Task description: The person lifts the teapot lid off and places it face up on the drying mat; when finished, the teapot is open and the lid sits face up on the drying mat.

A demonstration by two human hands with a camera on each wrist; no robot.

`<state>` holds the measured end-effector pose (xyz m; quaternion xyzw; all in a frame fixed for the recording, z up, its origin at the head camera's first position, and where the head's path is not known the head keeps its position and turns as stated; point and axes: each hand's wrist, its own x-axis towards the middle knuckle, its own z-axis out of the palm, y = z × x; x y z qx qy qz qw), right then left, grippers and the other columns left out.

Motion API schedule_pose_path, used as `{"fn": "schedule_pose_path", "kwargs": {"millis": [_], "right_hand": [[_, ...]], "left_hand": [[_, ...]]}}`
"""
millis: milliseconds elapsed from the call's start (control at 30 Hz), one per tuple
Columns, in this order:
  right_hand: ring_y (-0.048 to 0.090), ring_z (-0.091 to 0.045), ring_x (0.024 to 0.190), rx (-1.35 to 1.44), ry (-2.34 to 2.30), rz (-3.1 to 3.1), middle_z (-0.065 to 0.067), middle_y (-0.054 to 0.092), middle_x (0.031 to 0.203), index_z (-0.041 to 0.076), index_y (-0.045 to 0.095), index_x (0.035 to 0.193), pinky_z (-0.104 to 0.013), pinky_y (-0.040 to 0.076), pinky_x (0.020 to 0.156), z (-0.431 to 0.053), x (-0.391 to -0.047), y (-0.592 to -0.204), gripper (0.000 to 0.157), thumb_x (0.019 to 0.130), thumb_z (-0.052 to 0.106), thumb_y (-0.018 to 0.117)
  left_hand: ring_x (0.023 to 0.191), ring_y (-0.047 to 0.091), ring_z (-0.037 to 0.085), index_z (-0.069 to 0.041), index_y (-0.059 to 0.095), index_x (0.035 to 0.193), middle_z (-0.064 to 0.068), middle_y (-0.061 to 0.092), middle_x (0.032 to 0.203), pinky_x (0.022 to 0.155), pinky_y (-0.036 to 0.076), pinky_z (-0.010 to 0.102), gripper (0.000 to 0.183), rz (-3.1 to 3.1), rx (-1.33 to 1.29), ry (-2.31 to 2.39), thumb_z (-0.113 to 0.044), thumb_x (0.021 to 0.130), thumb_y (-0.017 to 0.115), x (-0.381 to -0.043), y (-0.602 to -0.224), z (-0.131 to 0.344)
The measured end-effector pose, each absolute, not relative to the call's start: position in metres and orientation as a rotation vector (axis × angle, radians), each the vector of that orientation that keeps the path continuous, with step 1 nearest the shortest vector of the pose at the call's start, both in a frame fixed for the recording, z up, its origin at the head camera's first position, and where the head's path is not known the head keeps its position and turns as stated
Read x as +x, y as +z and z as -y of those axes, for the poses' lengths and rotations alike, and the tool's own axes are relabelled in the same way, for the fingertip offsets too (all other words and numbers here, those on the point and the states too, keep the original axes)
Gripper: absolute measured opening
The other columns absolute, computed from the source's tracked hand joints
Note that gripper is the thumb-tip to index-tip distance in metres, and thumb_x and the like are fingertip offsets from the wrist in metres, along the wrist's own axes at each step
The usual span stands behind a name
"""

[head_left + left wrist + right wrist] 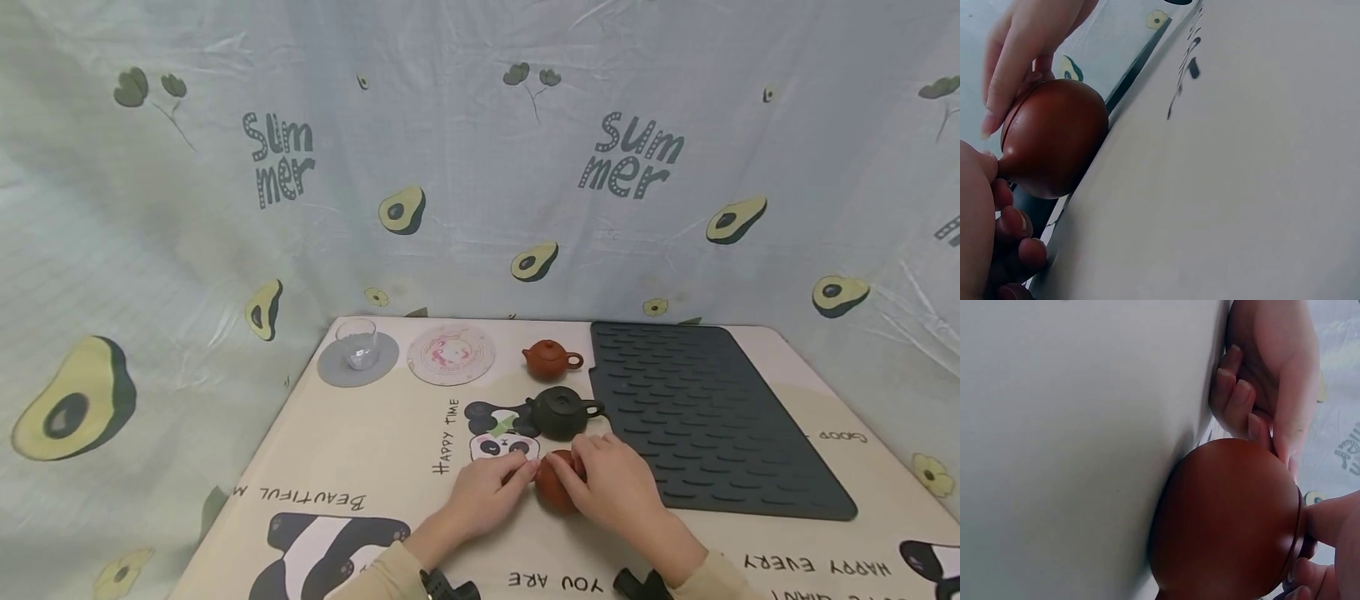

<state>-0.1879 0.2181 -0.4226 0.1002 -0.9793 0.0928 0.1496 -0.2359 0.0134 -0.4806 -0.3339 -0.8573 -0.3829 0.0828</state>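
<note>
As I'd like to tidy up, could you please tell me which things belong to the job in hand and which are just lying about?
In the job:
near red-brown teapot
left hand, pinching its spout
right hand, holding its top

Seemingly lying about:
dark teapot
far red-brown teapot
ridged mat
glass
grey coaster
pink-patterned disc

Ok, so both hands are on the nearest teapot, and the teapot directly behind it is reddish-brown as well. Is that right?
Not quite: the head view shows that the teapot directly behind is black. The left hand and right hand are on the nearest teapot.
</note>
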Motion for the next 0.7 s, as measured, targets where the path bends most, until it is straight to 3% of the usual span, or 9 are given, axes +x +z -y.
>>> {"fn": "schedule_pose_path", "kwargs": {"millis": [267,433,700], "right_hand": [[0.039,-0.013,0.064,0.290,0.329,2.741,0.004,0.040,0.078,0.022,0.053,0.083,-0.030,0.035,0.054,-0.218,-0.184,-0.422,0.027,0.095,0.037,0.071],[0.039,-0.012,0.063,0.300,0.373,2.709,0.005,0.042,0.077,0.019,0.049,0.082,-0.030,0.036,0.056,-0.219,-0.180,-0.422,0.028,0.096,0.029,0.071],[0.062,-0.007,0.081,0.092,1.017,2.728,0.010,0.063,0.086,0.019,0.059,0.098,-0.032,0.052,0.073,-0.229,-0.177,-0.419,0.012,0.104,0.029,0.063]], "left_hand": [[0.064,0.049,0.003,-0.029,0.054,0.078,-0.016,0.046,0.065,0.059,0.036,0.022,0.035,2.575,-1.003,-1.152,-0.041,0.109,0.045,-0.236,-0.479,-0.013],[0.063,0.048,0.004,-0.028,0.052,0.076,-0.015,0.042,0.062,0.058,0.035,0.022,0.036,2.571,-0.999,-1.149,-0.042,0.109,0.045,-0.236,-0.478,-0.015],[0.062,0.048,0.004,-0.029,0.052,0.074,-0.016,0.043,0.062,0.057,0.035,0.023,0.036,2.570,-0.969,-1.140,-0.042,0.108,0.047,-0.234,-0.481,-0.013]]}}
